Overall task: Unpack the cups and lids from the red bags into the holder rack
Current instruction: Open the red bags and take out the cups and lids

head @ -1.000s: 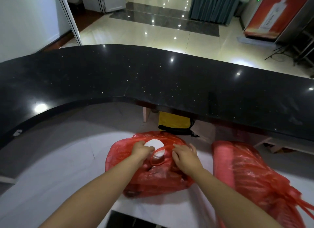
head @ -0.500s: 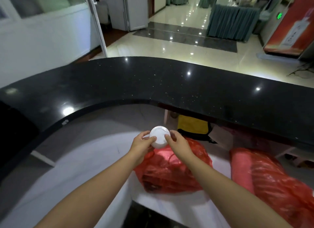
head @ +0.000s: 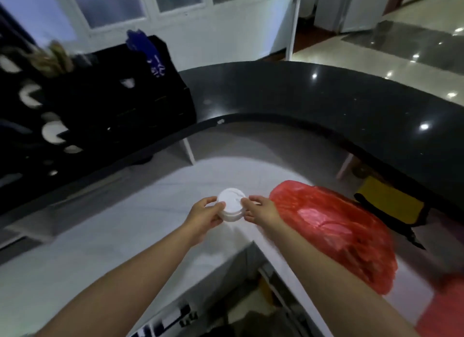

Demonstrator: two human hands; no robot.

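A small stack of white lids (head: 231,204) hangs above the white desk (head: 125,226), held from both sides. My left hand (head: 206,211) grips its left edge with thumb and fingers curled round it. My right hand (head: 258,208) pinches its right edge. A red bag (head: 334,228) lies on the desk just right of my hands. A second red bag (head: 449,304) shows at the lower right edge. The black holder rack (head: 95,115) stands on the dark counter at the far left, with white lids or cups showing in its round slots.
A curved black counter (head: 313,103) rises behind the desk. Under it at the right lies a yellow and black bag (head: 391,201). The desk edge drops to an open shelf space (head: 226,299) between my forearms. White panelled windows stand behind the rack.
Both hands lifted the white lids out of the red bag and carried them left. The view swung left, bringing the black rack into sight.
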